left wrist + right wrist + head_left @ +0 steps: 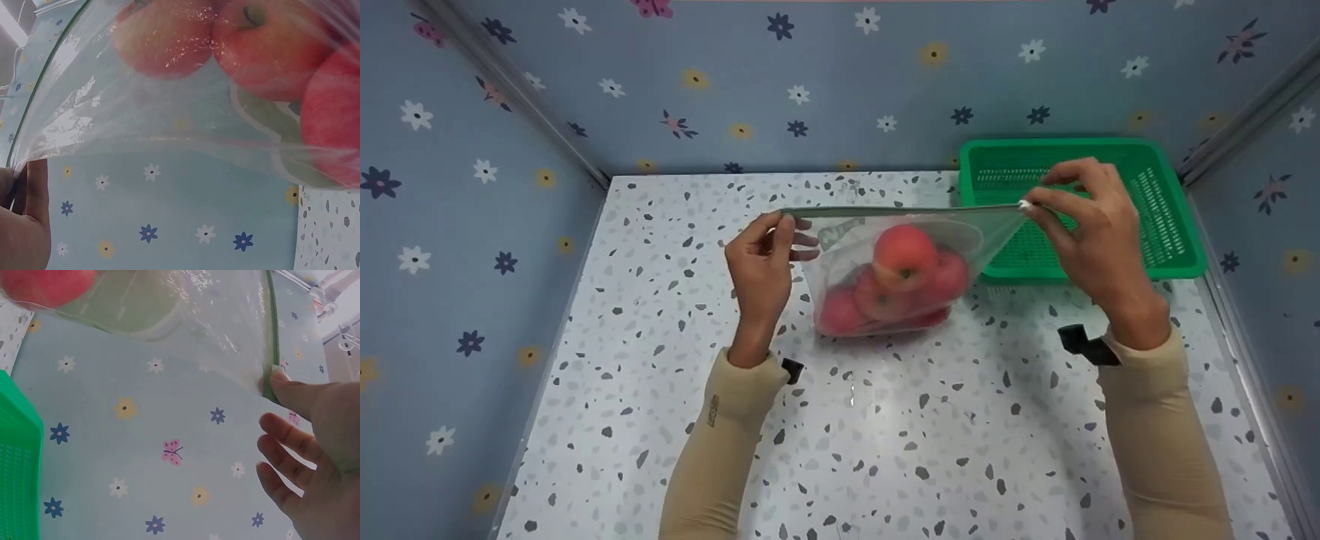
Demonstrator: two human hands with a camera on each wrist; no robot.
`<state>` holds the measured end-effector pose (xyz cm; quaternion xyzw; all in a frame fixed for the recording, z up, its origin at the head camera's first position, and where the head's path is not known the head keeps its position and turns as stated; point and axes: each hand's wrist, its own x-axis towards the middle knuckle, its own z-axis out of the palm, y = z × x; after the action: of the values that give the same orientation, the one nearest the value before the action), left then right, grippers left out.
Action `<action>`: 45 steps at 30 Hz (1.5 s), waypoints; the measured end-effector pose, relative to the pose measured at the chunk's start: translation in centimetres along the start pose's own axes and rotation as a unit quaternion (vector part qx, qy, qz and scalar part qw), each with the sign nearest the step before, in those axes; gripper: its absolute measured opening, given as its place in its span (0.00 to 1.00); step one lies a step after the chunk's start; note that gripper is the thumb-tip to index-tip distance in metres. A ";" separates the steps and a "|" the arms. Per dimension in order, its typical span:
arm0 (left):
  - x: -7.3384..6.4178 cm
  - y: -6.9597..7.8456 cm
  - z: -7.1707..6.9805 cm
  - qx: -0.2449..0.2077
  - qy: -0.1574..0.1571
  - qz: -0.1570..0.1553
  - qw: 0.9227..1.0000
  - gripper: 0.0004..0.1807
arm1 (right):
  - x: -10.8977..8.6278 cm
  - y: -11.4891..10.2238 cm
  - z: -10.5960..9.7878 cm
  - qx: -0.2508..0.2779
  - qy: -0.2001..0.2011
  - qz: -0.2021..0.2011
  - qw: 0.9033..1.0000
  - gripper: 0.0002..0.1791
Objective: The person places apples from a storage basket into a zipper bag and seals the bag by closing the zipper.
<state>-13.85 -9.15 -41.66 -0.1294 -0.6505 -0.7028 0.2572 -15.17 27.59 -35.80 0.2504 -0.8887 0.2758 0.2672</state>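
A clear zip bag (840,262) with a green strip along its top hangs between both hands, its strip stretched straight. Several red apples (905,259) are bunched in its lower part, with yellowish patches and stems showing in the left wrist view. My left hand (765,259) pinches the bag's top left corner between thumb and fingers. At the opposite corner, my right hand (1091,225) pinches the end of the green strip with thumb and forefinger. The right hand's other fingers (281,467) are spread away from the bag. A small white spot shows at the right thumb tip.
Behind the right hand, a green plastic basket (1181,247) stands at the back right of the speckled white table (885,450). Flower-patterned blue walls (825,90) enclose the table at the back and both sides.
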 end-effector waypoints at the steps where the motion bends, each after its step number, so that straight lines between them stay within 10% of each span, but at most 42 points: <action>1: -0.1 -0.1 -0.1 -0.006 -0.008 0.000 1.000 0.10 | -0.3 0.1 -0.2 0.004 -0.012 -0.003 1.000 0.08; 14: -1.1 -1.8 -2.4 -0.089 -0.144 -0.037 0.985 0.24 | -2.8 1.1 -1.3 0.097 -0.129 -0.003 0.987 0.07; 24: -2.3 -3.4 -4.2 -0.153 -0.220 -0.083 0.960 0.25 | -4.2 1.3 -0.9 0.198 -0.238 -0.021 0.951 0.11; 34: -3.3 -4.9 -5.8 -0.183 -0.312 -0.132 0.923 0.20 | -6.1 1.8 0.7 0.227 -0.350 -0.021 0.908 0.09; 45: -4.6 -5.6 -6.9 -0.157 -0.444 -0.195 0.861 0.16 | -8.6 1.9 2.6 0.258 -0.481 0.008 0.838 0.08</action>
<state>-11.96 -14.86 -49.64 -0.3369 -0.5886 -0.6998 -0.2244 -10.94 29.89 -43.62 0.4045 -0.8042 0.3417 -0.2698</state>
